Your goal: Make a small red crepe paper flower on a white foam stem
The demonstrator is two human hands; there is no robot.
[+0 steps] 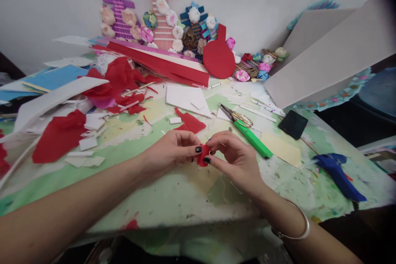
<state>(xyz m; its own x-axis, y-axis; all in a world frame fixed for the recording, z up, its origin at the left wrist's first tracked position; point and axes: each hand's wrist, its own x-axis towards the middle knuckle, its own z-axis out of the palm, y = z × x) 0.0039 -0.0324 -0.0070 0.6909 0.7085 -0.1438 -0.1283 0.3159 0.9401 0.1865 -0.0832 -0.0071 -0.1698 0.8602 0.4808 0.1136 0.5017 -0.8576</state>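
Observation:
Between the fingertips of both hands is a small red paper piece (pixel 203 156), folded or wrapped into a little block; what is inside it cannot be seen. My left hand (pixel 177 147) pinches its left side with thumb and fingers closed. On the other side my right hand (pixel 233 156), with a bracelet at the wrist, grips it between thumb and fingertips. Just beyond the hands lie a torn red paper scrap (pixel 189 122) and a small white foam block (pixel 175 120). A green utility knife (pixel 253 138) and scissors (pixel 238 116) rest past my right hand.
A blue glue gun (pixel 340 173) and a black square (pixel 293 124) lie at right. Red paper (pixel 60 136) and white offcuts (pixel 88 143) crowd the left. Along the wall stand a red guitar-like shape (pixel 219 57) and paper-flower decorations (pixel 159 16). A large grey board (pixel 334 53) leans at right.

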